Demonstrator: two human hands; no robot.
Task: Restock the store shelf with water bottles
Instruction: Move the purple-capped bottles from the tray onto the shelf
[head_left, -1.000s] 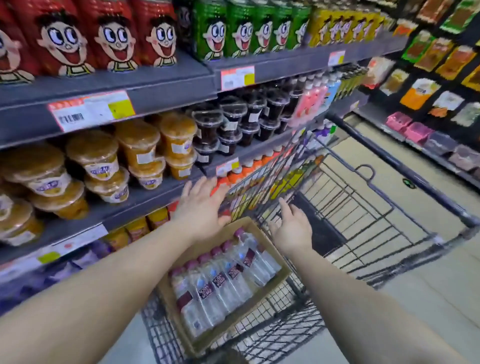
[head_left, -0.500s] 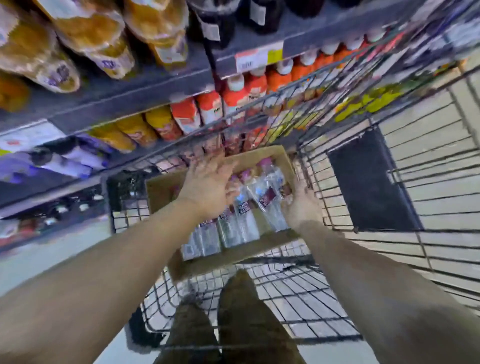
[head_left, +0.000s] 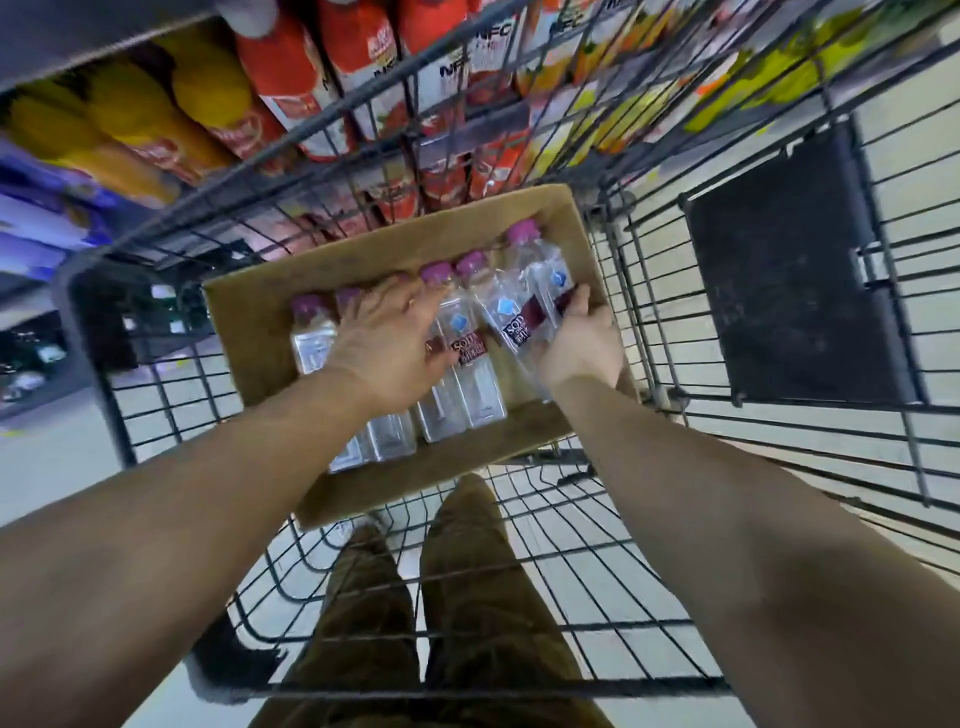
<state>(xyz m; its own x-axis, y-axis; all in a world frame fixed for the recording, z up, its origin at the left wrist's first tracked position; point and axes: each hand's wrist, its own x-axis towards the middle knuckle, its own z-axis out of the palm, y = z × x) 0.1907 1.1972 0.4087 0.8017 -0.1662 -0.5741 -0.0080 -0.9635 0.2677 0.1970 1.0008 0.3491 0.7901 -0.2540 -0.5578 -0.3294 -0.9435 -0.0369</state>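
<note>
An open cardboard box (head_left: 249, 332) sits in a wire shopping cart (head_left: 644, 291) and holds several clear water bottles (head_left: 483, 384) with purple caps and dark red labels, lying flat side by side. My left hand (head_left: 387, 343) lies palm down across the middle bottles, fingers spread. My right hand (head_left: 579, 345) cups the rightmost bottles (head_left: 540, 280) from the side, fingers curled around them. One bottle (head_left: 310, 338) lies uncovered at the left end of the row.
Beyond the cart's far wall a store shelf carries orange-labelled drink bottles (head_left: 358, 67), yellow bottles (head_left: 124, 130) and yellow-green packs (head_left: 779, 67). A dark panel (head_left: 789, 291) hangs on the cart's right side. My legs in brown trousers (head_left: 441, 597) show under the cart.
The view has tipped further down onto the cart. Both hands went from the box's far edge down onto the bottles; the right hand now curls around the rightmost ones.
</note>
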